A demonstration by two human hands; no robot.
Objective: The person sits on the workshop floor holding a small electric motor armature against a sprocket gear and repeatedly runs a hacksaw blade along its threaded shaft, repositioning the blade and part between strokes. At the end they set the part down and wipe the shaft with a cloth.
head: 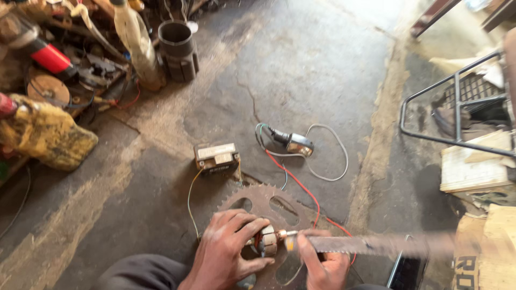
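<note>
Fingers of left hand clamp small copper-wound motor armature steady atop rusty toothed sprocket at floor's near edge; right hand pinches grey hacksaw blade against its shaft.

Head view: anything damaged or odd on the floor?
Yes. The concrete floor is cracked, one crack running down its middle toward the small boxy unit. Loose wires trail across it beside the rusty sprocket.

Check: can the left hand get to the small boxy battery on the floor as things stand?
Probably yes, once freed. The left hand grips a small motor armature over the sprocket; the battery lies just beyond on bare floor, only thin wires between.
</note>
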